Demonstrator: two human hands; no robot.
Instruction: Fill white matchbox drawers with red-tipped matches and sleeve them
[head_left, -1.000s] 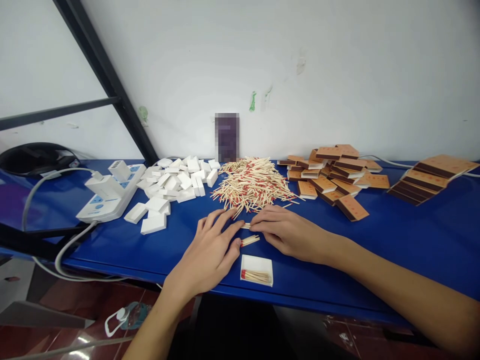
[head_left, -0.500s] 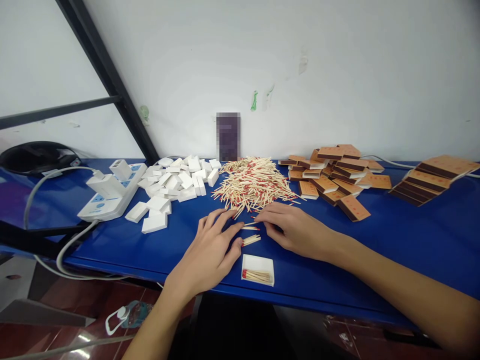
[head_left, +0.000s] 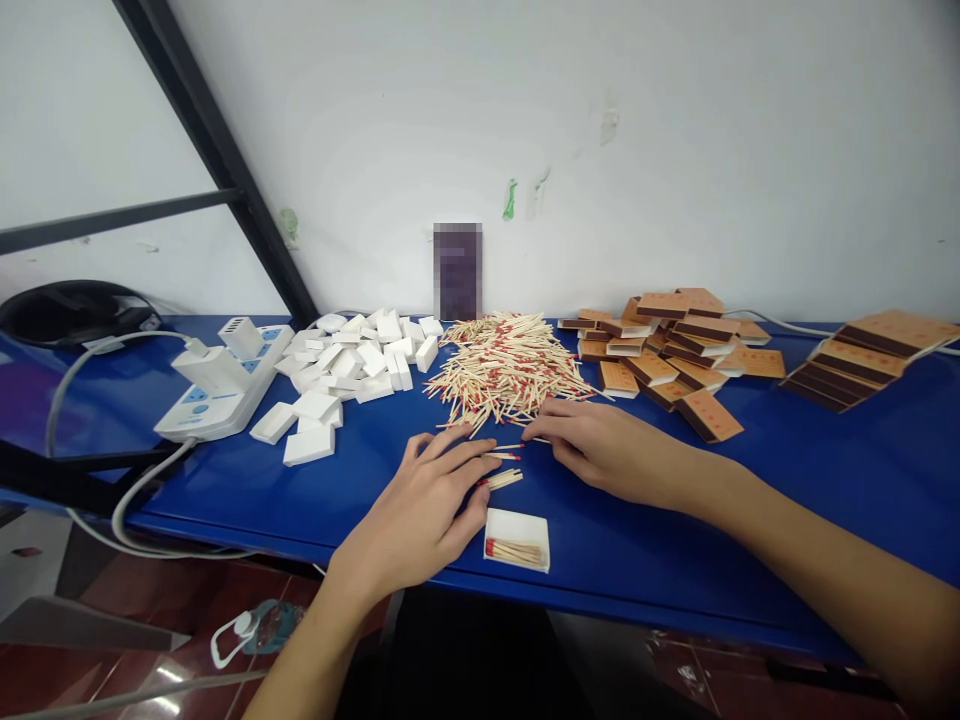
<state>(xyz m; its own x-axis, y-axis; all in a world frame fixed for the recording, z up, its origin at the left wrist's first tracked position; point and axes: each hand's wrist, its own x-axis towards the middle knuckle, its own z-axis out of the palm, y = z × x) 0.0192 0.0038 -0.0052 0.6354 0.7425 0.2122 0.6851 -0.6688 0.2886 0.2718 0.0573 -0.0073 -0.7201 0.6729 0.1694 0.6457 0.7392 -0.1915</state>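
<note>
My left hand [head_left: 442, 505] rests on the blue table with its fingers spread, the fingertips at the ends of a few loose matches [head_left: 507, 446]. Under its thumb and forefinger lies a small bundle of matches [head_left: 503, 479], heads to the left. My right hand [head_left: 596, 440] is bent with the index finger stretched to the table, its tip beside a match; the thumb stays apart from it. Just beyond both hands spreads a big heap of red-headed matches [head_left: 514, 365]. Nearest me, a white matchbox tray [head_left: 521, 522] holds a row of matches along its front side.
White matchbox trays [head_left: 345, 365] are piled at left, beside a white power strip [head_left: 225, 400] with cables. Orange-brown matchbox sleeves [head_left: 675, 345] are heaped at right, with more flattened sleeves [head_left: 862, 355] beyond. A dark pixelated rectangle [head_left: 457, 270] leans on the wall.
My right hand has drawn back slightly to the right, away from the loose matches. My left hand's fingers have shifted a little over the match ends.
</note>
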